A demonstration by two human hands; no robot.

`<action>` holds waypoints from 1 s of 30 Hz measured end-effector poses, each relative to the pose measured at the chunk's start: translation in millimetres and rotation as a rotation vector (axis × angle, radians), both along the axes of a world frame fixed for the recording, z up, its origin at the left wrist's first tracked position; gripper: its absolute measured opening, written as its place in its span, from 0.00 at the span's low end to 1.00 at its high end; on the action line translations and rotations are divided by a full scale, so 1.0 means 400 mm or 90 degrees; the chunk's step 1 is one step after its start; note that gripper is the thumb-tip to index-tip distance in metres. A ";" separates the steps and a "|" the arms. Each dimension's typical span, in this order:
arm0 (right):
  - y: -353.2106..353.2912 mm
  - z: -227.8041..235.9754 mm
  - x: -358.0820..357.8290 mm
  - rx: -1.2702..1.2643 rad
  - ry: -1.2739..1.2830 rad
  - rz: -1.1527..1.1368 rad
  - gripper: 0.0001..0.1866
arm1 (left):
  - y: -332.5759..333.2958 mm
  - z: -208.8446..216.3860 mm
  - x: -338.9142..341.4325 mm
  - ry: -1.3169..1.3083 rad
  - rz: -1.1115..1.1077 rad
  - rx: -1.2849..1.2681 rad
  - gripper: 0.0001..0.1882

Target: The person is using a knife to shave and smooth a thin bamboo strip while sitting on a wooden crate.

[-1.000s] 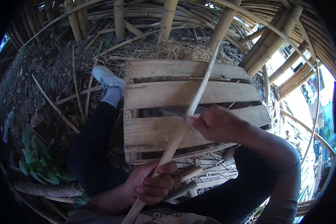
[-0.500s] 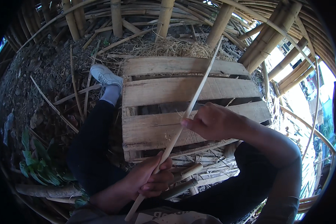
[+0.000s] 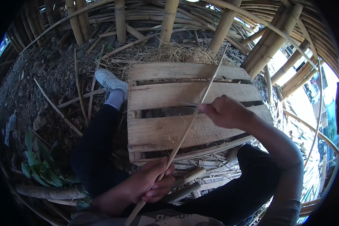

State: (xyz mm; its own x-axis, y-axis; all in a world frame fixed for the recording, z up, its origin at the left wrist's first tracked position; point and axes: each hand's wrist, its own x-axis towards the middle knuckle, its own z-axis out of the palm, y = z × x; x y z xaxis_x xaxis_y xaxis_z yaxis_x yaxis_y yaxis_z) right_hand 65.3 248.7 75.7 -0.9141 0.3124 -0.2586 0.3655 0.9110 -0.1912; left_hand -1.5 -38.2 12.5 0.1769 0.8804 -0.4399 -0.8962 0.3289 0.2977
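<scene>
A long, pale bamboo strip (image 3: pixel 188 130) slants from my lap up across the slatted wooden platform (image 3: pixel 158 131). My left hand (image 3: pixel 154 182) is wrapped round its lower part, with the butt end sticking out below the fist. Farther up the strip, my right hand (image 3: pixel 225 112) is closed around what looks like a knife (image 3: pixel 190 104). Its thin blade, blurred, crosses the strip and points left; the handle is hidden in the fist. A few fine shavings lie on the platform's boards.
Upright bamboo poles (image 3: pixel 168 22) and a heap of dry fibre (image 3: pixel 180 52) stand beyond the platform. My white shoe (image 3: pixel 110 80) rests on dark soil at its left. Cut bamboo pieces (image 3: pixel 190 176) lie near my lap. A leafy plant (image 3: pixel 37 165) grows at lower left.
My right hand has moved up and slightly right along the strip, and the blade now shows. The strip has turned its narrower side to view. My left hand keeps its grip.
</scene>
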 end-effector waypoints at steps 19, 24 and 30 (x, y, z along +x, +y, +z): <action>-0.211 -0.038 0.076 -0.272 0.258 0.032 0.17 | 0.019 -0.037 -0.008 -0.012 0.060 0.129 0.17; -0.126 0.024 0.080 -0.294 0.278 0.039 0.06 | -0.004 -0.045 -0.048 -0.201 0.096 0.229 0.14; -0.087 -0.018 0.128 0.021 0.349 0.215 0.25 | -0.001 -0.059 -0.056 -0.297 0.166 0.286 0.13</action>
